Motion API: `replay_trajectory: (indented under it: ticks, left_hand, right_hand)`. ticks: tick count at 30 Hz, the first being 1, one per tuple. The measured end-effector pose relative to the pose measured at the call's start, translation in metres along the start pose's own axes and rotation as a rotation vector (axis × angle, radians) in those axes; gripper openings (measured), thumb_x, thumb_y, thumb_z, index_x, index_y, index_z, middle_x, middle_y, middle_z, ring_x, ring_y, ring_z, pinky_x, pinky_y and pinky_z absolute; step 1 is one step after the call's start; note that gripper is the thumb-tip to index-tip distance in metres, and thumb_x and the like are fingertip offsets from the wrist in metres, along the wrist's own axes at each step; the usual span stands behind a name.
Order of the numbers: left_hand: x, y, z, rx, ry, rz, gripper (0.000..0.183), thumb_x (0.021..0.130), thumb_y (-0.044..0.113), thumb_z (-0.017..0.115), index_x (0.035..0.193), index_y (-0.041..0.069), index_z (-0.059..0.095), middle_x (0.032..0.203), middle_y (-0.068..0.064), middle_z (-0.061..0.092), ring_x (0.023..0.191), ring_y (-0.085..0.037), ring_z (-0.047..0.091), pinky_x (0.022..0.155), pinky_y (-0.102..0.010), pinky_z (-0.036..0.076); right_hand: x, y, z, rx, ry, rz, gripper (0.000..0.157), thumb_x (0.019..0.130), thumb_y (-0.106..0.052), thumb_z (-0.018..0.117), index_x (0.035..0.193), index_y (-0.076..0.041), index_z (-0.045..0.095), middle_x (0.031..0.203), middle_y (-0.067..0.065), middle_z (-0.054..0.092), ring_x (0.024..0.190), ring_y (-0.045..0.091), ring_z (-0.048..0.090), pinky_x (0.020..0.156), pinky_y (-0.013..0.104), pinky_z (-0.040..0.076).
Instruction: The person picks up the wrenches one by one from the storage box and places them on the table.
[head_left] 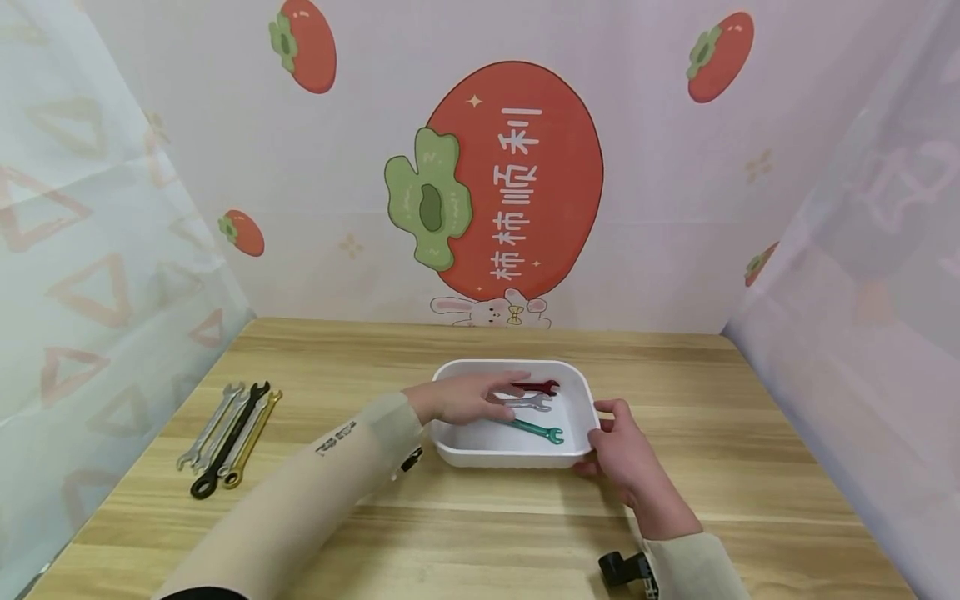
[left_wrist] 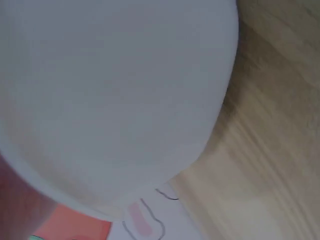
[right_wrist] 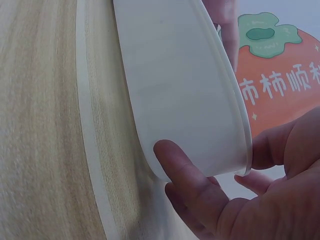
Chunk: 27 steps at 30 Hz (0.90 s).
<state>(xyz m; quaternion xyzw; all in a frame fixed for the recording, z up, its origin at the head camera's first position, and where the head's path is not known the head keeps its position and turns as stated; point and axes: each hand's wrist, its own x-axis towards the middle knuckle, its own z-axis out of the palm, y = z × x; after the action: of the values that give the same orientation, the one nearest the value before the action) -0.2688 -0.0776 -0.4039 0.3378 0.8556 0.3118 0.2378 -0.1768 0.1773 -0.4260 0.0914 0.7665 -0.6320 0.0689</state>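
A white plastic tray [head_left: 510, 459] holds a red wrench [head_left: 551, 387], a silver wrench [head_left: 538, 403] and a teal wrench [head_left: 542, 430]. My left hand [head_left: 461, 398] reaches in over its left side, fingers extended and thumb apart, the fingertips right at the near ends of the wrenches. Those ends are hidden under it. At the tray's right end, my right hand [head_left: 626, 450] grips the rim and wall. In the right wrist view, one finger [right_wrist: 182, 167] lies along the outer wall. The left wrist view shows mostly the tray's outer side [left_wrist: 125, 90], blurred.
Several wrenches, silver, black [head_left: 232, 437] and gold [head_left: 253, 437], lie side by side on the wooden table [head_left: 360, 533] at the left. A printed cloth backdrop [head_left: 637, 250] stands behind the table, with cloth walls on both sides.
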Motion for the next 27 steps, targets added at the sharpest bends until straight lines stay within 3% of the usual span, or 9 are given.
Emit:
replay_trajectory:
  ticks: [3, 6, 13, 18, 23, 27]
  left_hand:
    - [0.007, -0.008, 0.003, -0.066, 0.011, 0.018, 0.076, 0.094, 0.023, 0.068, 0.158, 0.033, 0.028, 0.153, 0.009, 0.040, 0.127, -0.016, 0.051, 0.105, -0.035, 0.040]
    - [0.014, -0.014, 0.007, -0.057, 0.011, 0.015, 0.081, 0.091, 0.012, 0.073, 0.157, 0.036, 0.032, 0.150, 0.012, 0.043, 0.117, -0.012, 0.058, 0.098, -0.030, 0.046]
    - [0.017, -0.017, 0.018, 0.203, 0.052, -0.001, 0.078, 0.084, 0.003, 0.075, 0.148, 0.038, 0.048, 0.126, 0.009, 0.062, 0.101, -0.007, 0.060, 0.087, -0.028, 0.049]
    - [0.015, -0.018, 0.023, 0.326, 0.075, 0.001, 0.080, 0.084, 0.003, 0.075, 0.149, 0.041, 0.046, 0.113, 0.008, 0.066, 0.096, -0.007, 0.059, 0.082, -0.026, 0.048]
    - [0.015, -0.019, 0.027, 0.398, 0.100, 0.031, 0.075, 0.089, 0.002, 0.068, 0.149, 0.039, 0.045, 0.115, 0.010, 0.065, 0.091, -0.006, 0.057, 0.083, -0.025, 0.046]
    - [0.017, -0.019, 0.029, 0.405, 0.121, 0.041, 0.073, 0.090, 0.001, 0.067, 0.148, 0.040, 0.047, 0.131, 0.014, 0.059, 0.095, -0.009, 0.055, 0.084, -0.027, 0.045]
  right_hand:
    - [0.000, 0.000, 0.000, -0.004, 0.004, 0.000, 0.050, 0.100, 0.004, 0.037, 0.148, -0.001, 0.024, 0.130, 0.032, 0.040, 0.089, 0.036, 0.064, 0.069, 0.048, 0.058]
    - [0.000, 0.000, -0.001, -0.009, 0.006, 0.004, 0.050, 0.100, 0.004, 0.037, 0.148, -0.001, 0.024, 0.130, 0.031, 0.040, 0.091, 0.036, 0.063, 0.069, 0.047, 0.058]
    - [0.000, 0.002, -0.001, -0.007, 0.006, 0.006, 0.050, 0.100, 0.004, 0.037, 0.148, -0.001, 0.023, 0.132, 0.031, 0.039, 0.092, 0.038, 0.063, 0.070, 0.048, 0.058]
    - [0.002, 0.004, -0.001, -0.007, 0.005, 0.007, 0.051, 0.100, 0.003, 0.038, 0.149, -0.002, 0.024, 0.132, 0.031, 0.039, 0.093, 0.038, 0.063, 0.070, 0.048, 0.058]
    - [0.002, 0.004, 0.000, -0.001, 0.005, 0.009, 0.051, 0.100, 0.003, 0.037, 0.149, -0.003, 0.024, 0.131, 0.030, 0.039, 0.093, 0.038, 0.063, 0.070, 0.048, 0.058]
    - [0.002, 0.004, 0.000, -0.005, 0.004, 0.011, 0.051, 0.101, 0.003, 0.037, 0.149, -0.003, 0.023, 0.131, 0.031, 0.040, 0.094, 0.038, 0.063, 0.069, 0.048, 0.058]
